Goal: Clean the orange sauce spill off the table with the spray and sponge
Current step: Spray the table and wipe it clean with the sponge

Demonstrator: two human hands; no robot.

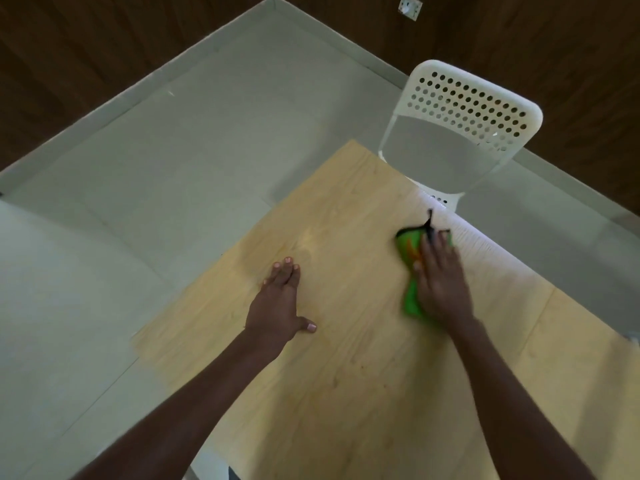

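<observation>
On the pale wood-grain surface (346, 341), taken as the landmark, the left hand (280, 299) lies toward its left edge, palm down, fingers straight and close together, thumb splayed out to the side. It holds nothing; it looks planted there to steady the body while the other arm works. Just beyond its fingertips a faint dull patch (304, 244) shows on the wood, probably a damp or wiped area, though that cannot be told for certain.

Further right, near the surface's far edge, the right hand (441, 282) presses flat on a bright green sponge cloth with a black trim and loop (410, 299). Its fingers run straight forward over the cloth, bearing down rather than curling round it, and the forearm reaches out long, a pose that suits a pushing wipe. Orange streaks (412, 252) on the cloth suggest sauce already picked up. No open spill shows on the wood, and no spray bottle is in view.

Beyond the far edge, nearest the right hand, stands a white perforated plastic chair (467, 109).
</observation>
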